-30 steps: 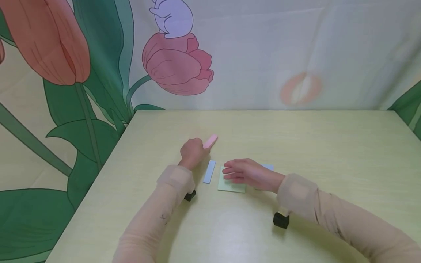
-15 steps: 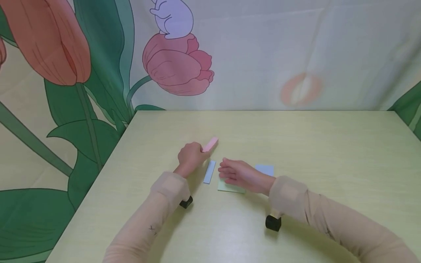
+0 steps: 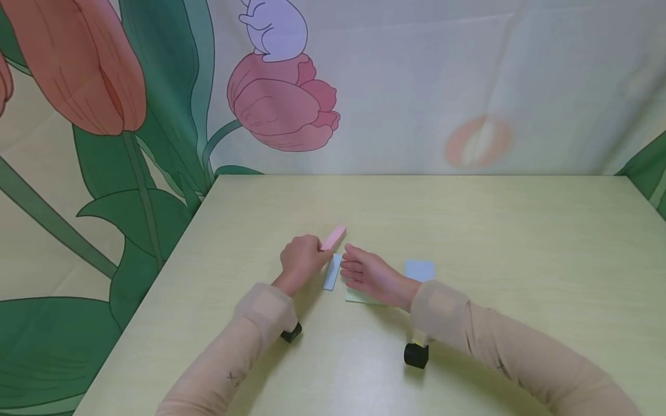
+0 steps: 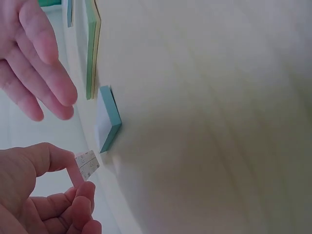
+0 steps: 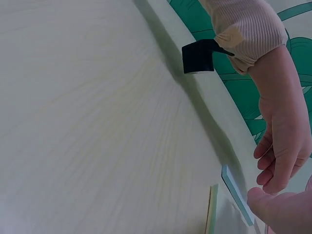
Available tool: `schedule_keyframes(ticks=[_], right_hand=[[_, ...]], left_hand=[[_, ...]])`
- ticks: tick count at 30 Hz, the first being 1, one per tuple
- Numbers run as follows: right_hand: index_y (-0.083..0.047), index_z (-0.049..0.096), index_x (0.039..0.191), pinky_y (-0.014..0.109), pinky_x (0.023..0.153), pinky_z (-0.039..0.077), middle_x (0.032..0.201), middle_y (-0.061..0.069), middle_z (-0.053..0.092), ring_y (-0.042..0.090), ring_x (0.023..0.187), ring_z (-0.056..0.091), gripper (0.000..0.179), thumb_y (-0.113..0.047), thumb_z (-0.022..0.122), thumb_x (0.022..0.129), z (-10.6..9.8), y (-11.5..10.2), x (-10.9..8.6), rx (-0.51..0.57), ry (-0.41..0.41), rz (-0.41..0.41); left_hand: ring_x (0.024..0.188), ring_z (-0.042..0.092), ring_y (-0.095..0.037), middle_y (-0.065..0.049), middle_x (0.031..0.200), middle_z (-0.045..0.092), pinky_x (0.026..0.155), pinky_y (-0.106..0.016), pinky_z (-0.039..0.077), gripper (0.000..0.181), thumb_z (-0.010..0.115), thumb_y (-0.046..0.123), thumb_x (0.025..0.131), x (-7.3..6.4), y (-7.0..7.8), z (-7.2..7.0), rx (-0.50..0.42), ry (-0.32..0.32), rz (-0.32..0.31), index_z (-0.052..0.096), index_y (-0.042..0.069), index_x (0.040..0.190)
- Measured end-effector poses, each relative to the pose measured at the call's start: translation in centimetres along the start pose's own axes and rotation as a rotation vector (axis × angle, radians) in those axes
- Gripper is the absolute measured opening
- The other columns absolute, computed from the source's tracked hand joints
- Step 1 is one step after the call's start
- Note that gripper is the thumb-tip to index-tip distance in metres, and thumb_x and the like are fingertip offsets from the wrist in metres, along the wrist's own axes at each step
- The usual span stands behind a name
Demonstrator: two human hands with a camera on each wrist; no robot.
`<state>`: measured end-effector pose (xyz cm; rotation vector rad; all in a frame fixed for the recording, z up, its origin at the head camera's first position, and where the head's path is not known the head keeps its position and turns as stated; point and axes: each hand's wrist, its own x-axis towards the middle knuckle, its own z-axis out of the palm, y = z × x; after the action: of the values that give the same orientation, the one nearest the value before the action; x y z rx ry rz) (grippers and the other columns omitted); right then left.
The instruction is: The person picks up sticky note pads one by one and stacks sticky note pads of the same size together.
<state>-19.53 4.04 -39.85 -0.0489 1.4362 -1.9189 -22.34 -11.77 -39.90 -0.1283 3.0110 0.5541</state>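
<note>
My left hand [image 3: 302, 256] pinches a narrow pink sticky-note pad [image 3: 335, 236] between thumb and finger, above the table. In the left wrist view, the printed underside of that pad [image 4: 88, 165] faces the camera. Just below it on the table lies a narrow blue sticky-note pad [image 3: 330, 278]. My right hand [image 3: 377, 276] hovers with fingers extended over a green square sticky-note pad [image 3: 360, 298], covering most of it. Its fingertips point toward the left hand and hold nothing. To the right, a blue square sticky-note pad [image 3: 419, 269] is partly hidden by the right forearm.
The pale wooden table [image 3: 520, 242] stretches beyond the pads on all sides. A fabric backdrop [image 3: 390, 86] printed with tulips and a rabbit hangs behind its far edge. Black wrist cameras [image 3: 416, 355] hang under both sleeves, low over the tabletop.
The left hand has drawn slightly nearer with the pink pad, toward the blue strip. The right hand has shifted left toward it, uncovering more of the blue square pad.
</note>
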Motion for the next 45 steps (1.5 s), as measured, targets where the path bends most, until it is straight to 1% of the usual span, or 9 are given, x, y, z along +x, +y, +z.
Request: schedule_keyframes(ticks=[8, 13, 18, 24, 30, 36, 42, 45], right_hand=[[0.007, 0.012, 0.137, 0.042, 0.108, 0.016, 0.144, 0.024, 0.013, 0.035, 0.134, 0.016, 0.065, -0.037, 0.032, 0.094, 0.8, 0.3, 0.5, 0.043, 0.014, 0.01], [0.007, 0.012, 0.137, 0.042, 0.108, 0.017, 0.144, 0.024, 0.014, 0.035, 0.133, 0.016, 0.066, -0.038, 0.032, 0.094, 0.9, 0.6, 0.9, 0.04, 0.013, 0.015], [0.007, 0.011, 0.137, 0.043, 0.108, 0.017, 0.144, 0.024, 0.014, 0.035, 0.134, 0.016, 0.068, -0.039, 0.033, 0.093, 1.1, 0.8, 1.0, 0.039, 0.016, 0.01], [0.006, 0.011, 0.138, 0.043, 0.108, 0.017, 0.144, 0.024, 0.014, 0.034, 0.134, 0.016, 0.069, -0.04, 0.033, 0.093, 1.2, 0.9, 1.1, 0.028, 0.018, 0.009], [0.006, 0.011, 0.138, 0.043, 0.108, 0.017, 0.145, 0.023, 0.015, 0.034, 0.134, 0.017, 0.068, -0.04, 0.033, 0.093, 1.3, 0.9, 1.1, 0.014, 0.029, 0.007], [0.007, 0.013, 0.138, 0.043, 0.108, 0.017, 0.144, 0.023, 0.017, 0.033, 0.133, 0.018, 0.066, -0.038, 0.033, 0.093, 1.3, 0.9, 1.2, -0.009, 0.04, 0.009], [0.006, 0.015, 0.138, 0.042, 0.108, 0.018, 0.144, 0.023, 0.018, 0.034, 0.133, 0.02, 0.065, -0.038, 0.034, 0.093, 1.3, 0.9, 1.3, -0.014, 0.047, 0.01], [0.007, 0.017, 0.137, 0.042, 0.108, 0.018, 0.143, 0.024, 0.019, 0.034, 0.132, 0.021, 0.064, -0.036, 0.036, 0.093, 1.3, 0.9, 1.2, -0.008, 0.067, -0.006]], left_hand=[[0.045, 0.04, -0.011, 0.003, 0.053, 0.048, 0.039, -0.021, 0.026, 0.021, 0.058, 0.029, 0.077, -1.3, -0.3, 0.0, 0.01, -0.004, 0.019, 0.06, 0.011, 0.068], [0.046, 0.042, -0.011, 0.002, 0.054, 0.049, 0.039, -0.021, 0.027, 0.021, 0.059, 0.029, 0.078, -2.0, -0.6, 0.2, 0.003, -0.007, 0.024, 0.061, 0.011, 0.069], [0.045, 0.042, -0.011, 0.002, 0.054, 0.05, 0.039, -0.02, 0.027, 0.023, 0.06, 0.03, 0.079, -2.8, -0.9, 0.4, 0.009, -0.002, 0.041, 0.061, 0.01, 0.068], [0.044, 0.041, -0.01, 0.003, 0.051, 0.05, 0.039, -0.021, 0.026, 0.023, 0.061, 0.03, 0.078, -3.6, -1.1, 0.4, 0.02, 0.004, 0.063, 0.059, 0.012, 0.064], [0.044, 0.037, -0.009, 0.004, 0.049, 0.044, 0.04, -0.021, 0.024, 0.027, 0.062, 0.031, 0.077, -4.3, -1.3, 0.5, 0.04, -0.032, 0.063, 0.056, 0.012, 0.059], [0.045, 0.035, -0.01, 0.005, 0.048, 0.039, 0.04, -0.022, 0.023, 0.03, 0.062, 0.032, 0.076, -4.6, -1.3, 0.6, 0.072, -0.042, 0.071, 0.052, 0.013, 0.055], [0.045, 0.034, -0.01, 0.004, 0.049, 0.038, 0.04, -0.023, 0.023, 0.029, 0.062, 0.031, 0.075, -4.8, -1.3, 0.7, 0.095, -0.085, 0.065, 0.051, 0.012, 0.056], [0.046, 0.035, -0.011, 0.003, 0.05, 0.039, 0.04, -0.023, 0.023, 0.028, 0.062, 0.03, 0.075, -4.9, -1.3, 0.7, 0.096, -0.105, 0.058, 0.051, 0.012, 0.057]])
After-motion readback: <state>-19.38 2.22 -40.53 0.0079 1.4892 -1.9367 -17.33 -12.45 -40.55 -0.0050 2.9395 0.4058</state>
